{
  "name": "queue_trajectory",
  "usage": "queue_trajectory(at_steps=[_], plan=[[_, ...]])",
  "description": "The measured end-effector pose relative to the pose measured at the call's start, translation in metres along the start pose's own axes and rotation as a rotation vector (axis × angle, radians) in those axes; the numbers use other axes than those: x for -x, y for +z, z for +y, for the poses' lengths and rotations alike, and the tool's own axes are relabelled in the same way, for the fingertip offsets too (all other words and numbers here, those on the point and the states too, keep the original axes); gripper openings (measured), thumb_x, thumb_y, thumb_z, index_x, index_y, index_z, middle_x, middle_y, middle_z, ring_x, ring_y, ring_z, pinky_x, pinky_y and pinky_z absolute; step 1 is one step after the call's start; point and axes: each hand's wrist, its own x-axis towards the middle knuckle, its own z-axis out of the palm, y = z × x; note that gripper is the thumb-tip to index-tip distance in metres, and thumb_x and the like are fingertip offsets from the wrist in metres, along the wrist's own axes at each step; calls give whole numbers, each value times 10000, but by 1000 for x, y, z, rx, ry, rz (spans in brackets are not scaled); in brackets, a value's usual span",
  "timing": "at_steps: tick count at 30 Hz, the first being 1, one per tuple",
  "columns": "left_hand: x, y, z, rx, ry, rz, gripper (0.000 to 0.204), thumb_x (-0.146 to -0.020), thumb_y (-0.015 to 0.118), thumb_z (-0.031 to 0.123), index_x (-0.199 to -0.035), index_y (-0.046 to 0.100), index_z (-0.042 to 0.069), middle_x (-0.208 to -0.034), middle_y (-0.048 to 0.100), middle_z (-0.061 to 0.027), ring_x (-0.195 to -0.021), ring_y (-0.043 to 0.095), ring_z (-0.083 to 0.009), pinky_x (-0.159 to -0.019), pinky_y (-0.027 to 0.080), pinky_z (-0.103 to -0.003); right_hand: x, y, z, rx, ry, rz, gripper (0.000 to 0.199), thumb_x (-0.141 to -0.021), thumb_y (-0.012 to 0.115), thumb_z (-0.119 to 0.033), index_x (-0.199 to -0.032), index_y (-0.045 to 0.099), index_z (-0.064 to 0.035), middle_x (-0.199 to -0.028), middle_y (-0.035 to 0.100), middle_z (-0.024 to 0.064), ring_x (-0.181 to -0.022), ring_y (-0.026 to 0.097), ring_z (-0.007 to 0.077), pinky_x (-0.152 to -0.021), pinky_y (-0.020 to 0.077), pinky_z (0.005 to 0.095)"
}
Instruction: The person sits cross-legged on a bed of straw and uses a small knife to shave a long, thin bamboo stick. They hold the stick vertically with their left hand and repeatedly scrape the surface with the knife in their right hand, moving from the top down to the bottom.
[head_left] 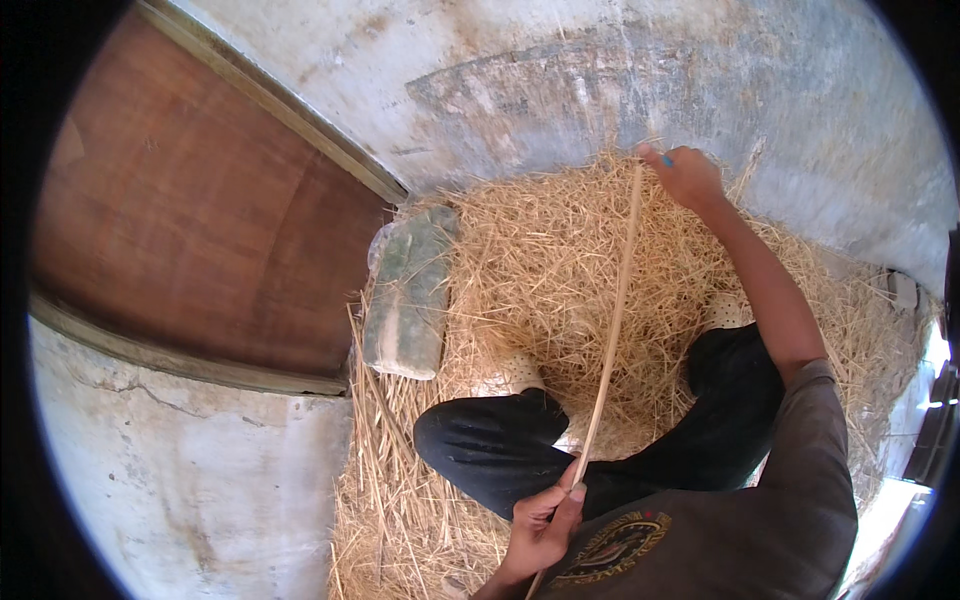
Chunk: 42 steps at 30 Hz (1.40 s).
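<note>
You sit on a heap of loose golden straw (540,260) that lies on a grey concrete floor (200,480), against a stained grey wall (620,70). Your legs in black trousers (500,450) are folded over the straw.

Between your two hands runs a long, thin, pale straw-coloured strand (612,320), stretched taut and nearly straight from low near your body up toward the far edge of the heap. Your left hand (545,525), close to your lap, has its fingers curled and pinched around the lower end of the strand. Your right hand (685,175), with the arm fully stretched out, pinches the upper end near the wall; a small blue mark shows at its fingers, too small to identify.

At the left edge of the heap lies a flat, greenish-grey rectangular block (410,290), just beside a brown wooden door (190,210).
</note>
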Motion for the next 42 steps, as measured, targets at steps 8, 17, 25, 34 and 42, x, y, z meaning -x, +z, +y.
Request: queue_trajectory(at_steps=[8, 17, 25, 34, 42], plan=[[-33, -23, -9, 518, 6, -5, 395, -1013, 432, 179, -1374, 444, 20, -530, 456, -17, -392, 366, -57, -421, 314, -189, 122, 4, -68, -35, -466, -302, 732, -834, 467, -725, -530, 565, -66, -464, 482, 105, -441, 516, 248, -447, 411, 398], [-36, -6, 17, 234, 12, 77, 396, -1006, 436, 163, -1366, 449, -1, -503, 428, -6, -385, 350, -58, -420, 315, -210, 158, 5, -92, -19, -676, -322, 826, -767, 418, -821, -563, 624, -47, -428, 501, 123, -406, 556, 284, -412, 424, 404], [-28, -5, 11, 146, -20, 25, 387, -1007, 453, 137, -1389, 453, 76, -569, 447, 9, -458, 377, -30, -415, 312, -171, 118, 14, -79, 50, -471, -273, 857, -763, 398, -834, -566, 614, -28, -456, 521, 125, -424, 562, 273, -420, 422, 406], [-33, -7, 11, 75, 21, 54, 394, -1005, 460, 136, -1390, 445, 52, -564, 436, 25, -456, 364, -20, -420, 301, -171, 150, 15, -83, 16, -613, -320, 813, -769, 435, -808, -536, 611, -49, -452, 513, 131, -424, 552, 305, -421, 419, 420], [-31, -7, 15, 98, -27, 79, 393, -995, 476, 103, -1384, 455, 46, -584, 431, 47, -485, 366, -9, -439, 298, -173, 167, 19, -87, -22, -720, -307, 805, -759, 449, -811, -530, 606, -56, -448, 512, 115, -428, 557, 289, -421, 421, 406]])
